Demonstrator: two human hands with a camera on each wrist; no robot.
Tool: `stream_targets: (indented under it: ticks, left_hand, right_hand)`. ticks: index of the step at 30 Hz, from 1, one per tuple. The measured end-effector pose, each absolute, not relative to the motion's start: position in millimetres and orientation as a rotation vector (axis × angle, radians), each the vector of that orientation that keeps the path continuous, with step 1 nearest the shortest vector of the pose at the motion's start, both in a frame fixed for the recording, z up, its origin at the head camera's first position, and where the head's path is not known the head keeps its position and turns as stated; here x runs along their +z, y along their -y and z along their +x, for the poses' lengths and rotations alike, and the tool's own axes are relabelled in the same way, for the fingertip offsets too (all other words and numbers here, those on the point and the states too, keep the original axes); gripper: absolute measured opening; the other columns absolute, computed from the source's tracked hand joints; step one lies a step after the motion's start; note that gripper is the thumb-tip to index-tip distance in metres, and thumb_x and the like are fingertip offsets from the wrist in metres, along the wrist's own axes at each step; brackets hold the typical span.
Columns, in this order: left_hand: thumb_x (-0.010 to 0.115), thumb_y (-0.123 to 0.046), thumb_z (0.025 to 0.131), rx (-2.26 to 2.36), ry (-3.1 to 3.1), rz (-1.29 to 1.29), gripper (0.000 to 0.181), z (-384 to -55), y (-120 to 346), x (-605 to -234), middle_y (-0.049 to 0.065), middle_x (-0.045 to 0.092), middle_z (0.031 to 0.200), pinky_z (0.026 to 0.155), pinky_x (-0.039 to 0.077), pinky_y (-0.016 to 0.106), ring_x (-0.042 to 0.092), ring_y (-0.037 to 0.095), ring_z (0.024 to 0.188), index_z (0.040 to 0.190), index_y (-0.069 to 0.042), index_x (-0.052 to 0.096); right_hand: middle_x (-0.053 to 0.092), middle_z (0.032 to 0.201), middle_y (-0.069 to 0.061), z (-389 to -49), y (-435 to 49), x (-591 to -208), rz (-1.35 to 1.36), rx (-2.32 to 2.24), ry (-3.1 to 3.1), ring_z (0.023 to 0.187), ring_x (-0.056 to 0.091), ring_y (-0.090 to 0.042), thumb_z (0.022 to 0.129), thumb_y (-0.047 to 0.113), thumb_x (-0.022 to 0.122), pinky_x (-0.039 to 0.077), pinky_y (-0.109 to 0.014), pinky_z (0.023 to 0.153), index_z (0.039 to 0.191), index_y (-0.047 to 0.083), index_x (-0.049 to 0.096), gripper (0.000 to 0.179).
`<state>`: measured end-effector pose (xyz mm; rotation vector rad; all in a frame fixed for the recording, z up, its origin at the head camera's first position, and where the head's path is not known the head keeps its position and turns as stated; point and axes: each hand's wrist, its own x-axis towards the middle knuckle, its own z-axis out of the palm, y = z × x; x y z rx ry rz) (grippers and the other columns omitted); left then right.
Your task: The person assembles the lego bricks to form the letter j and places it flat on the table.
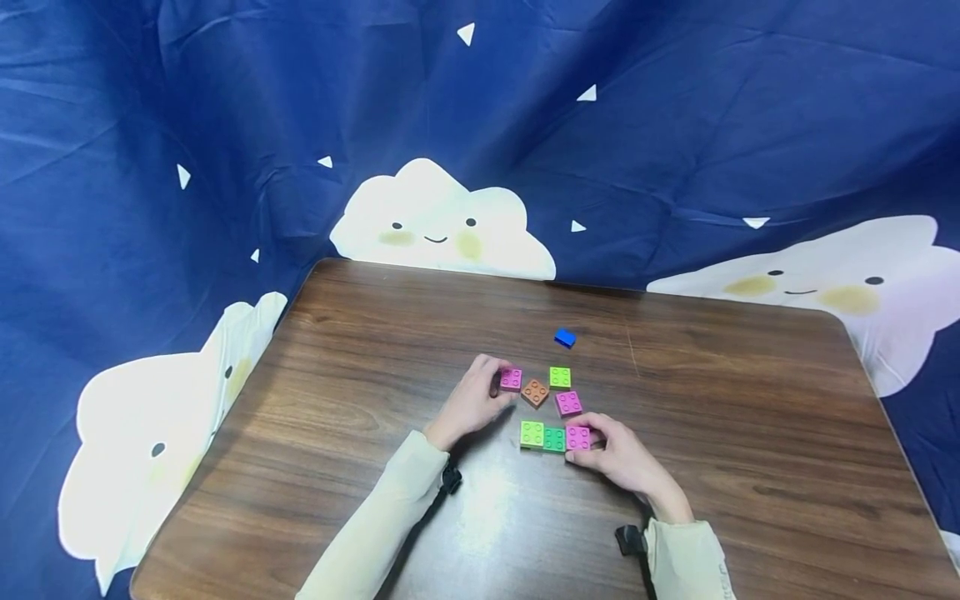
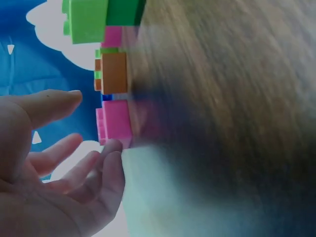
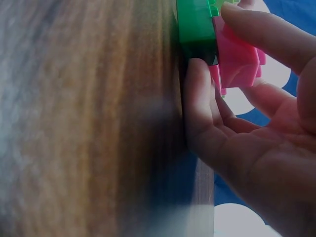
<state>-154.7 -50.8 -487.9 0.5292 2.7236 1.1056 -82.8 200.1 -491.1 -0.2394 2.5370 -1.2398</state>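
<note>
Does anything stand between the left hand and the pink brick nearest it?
Nothing visible does: the left hand is right beside the pink brick. In the head view, the brown brick lies to that brick's right, not between them.

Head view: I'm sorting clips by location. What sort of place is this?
Probably an indoor play or filming corner, though the wider room is hidden: a wooden-looking table, toy bricks on it, and a blue cloth with smiling clouds hung behind.

I count three pink bricks (image 1: 568,404), two lime bricks (image 1: 560,377), one green brick (image 1: 554,439), one orange brick (image 1: 535,392), one blue brick (image 1: 565,337), and my two hands (image 1: 471,402) (image 1: 624,454).
</note>
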Motion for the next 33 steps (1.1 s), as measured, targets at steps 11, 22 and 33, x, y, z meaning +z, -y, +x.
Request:
stream_targets:
  ticks: [11,22,33]
  left_hand:
    - [0.071,-0.021,0.085,0.935,-2.671,0.510,0.069,-157.9,49.1,-495.0,0.014,0.048,0.133,0.104,0.043,0.042,0.055,0.028,0.118,0.145,-0.011,0.038]
    - [0.071,-0.021,0.086,0.858,-2.703,0.459,0.050,-155.0,43.9,-495.7,0.008,0.045,0.122,0.088,0.051,0.041,0.061,0.026,0.096,0.131,-0.015,0.051]
    - [0.073,-0.013,0.082,0.830,-2.718,0.466,0.039,-154.1,46.8,-496.5,0.006,0.046,0.107,0.083,0.049,0.034,0.053,0.016,0.087,0.117,-0.009,0.057]
  right_hand:
    - [0.064,0.112,-0.009,-82.1,-200.2,-492.2,-0.232,-1.247,-2.536,0.100,0.056,-0.020,0.077,0.027,0.079,0.045,-0.038,0.084,0.114,0.013,0.065,0.042]
    - [0.064,0.107,-0.007,-82.9,-200.0,-491.8,-0.172,-1.270,-2.496,0.094,0.055,-0.018,0.074,0.021,0.082,0.044,-0.034,0.081,0.116,0.012,0.064,0.046]
    - [0.064,0.100,-0.005,-83.8,-200.9,-492.4,-0.124,-1.289,-2.455,0.089,0.055,-0.016,0.075,0.015,0.080,0.043,-0.029,0.077,0.115,0.010,0.064,0.044]
